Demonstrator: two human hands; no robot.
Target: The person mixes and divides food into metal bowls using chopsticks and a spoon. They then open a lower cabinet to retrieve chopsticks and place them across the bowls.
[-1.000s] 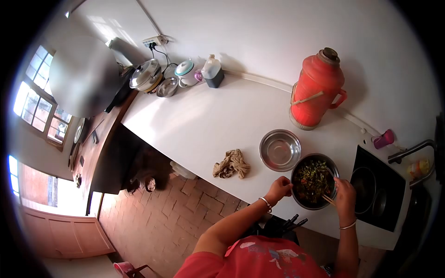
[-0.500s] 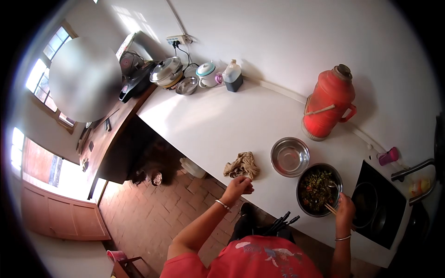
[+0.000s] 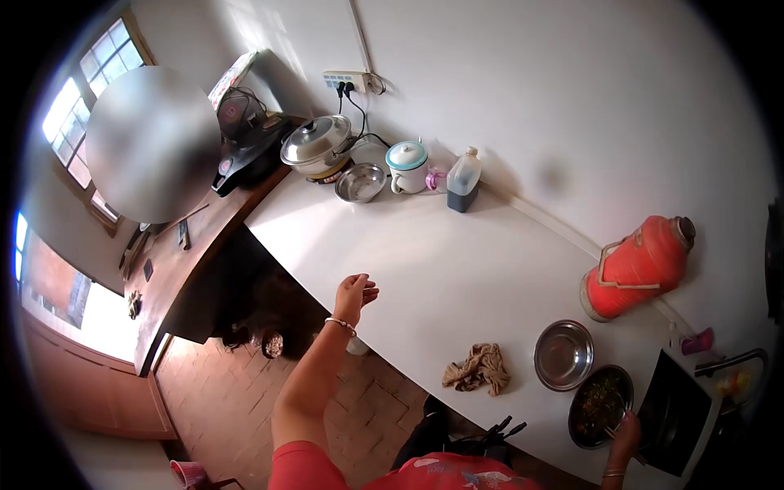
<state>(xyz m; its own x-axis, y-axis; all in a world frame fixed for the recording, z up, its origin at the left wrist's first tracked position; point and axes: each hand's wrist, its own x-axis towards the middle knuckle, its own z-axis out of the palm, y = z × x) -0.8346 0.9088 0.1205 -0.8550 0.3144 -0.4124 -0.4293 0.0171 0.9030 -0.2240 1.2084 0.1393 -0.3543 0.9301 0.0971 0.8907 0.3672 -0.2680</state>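
Observation:
My left hand is raised over the left front edge of the white counter, fingers loosely bent and a little apart, with nothing in it. At the lower right, my right hand is closed around a pair of chopsticks at the rim of a metal bowl. Chopped dark green food with red bits lies in that bowl. A metal utensil, its kind unclear, also shows at the bowl's right side. Touching or close beside it stands a second metal bowl. A crumpled brown cloth lies to their left.
A red thermos flask stands near the wall. Along the back are a bottle of dark liquid, a lidded mug, a small metal bowl and a lidded electric pot. A black cooktop is at the right.
My left hand has moved from beside the cloth to farther left and forward, its fingers loosening. The view has swung left. My right hand stays at the food bowl with the chopsticks.

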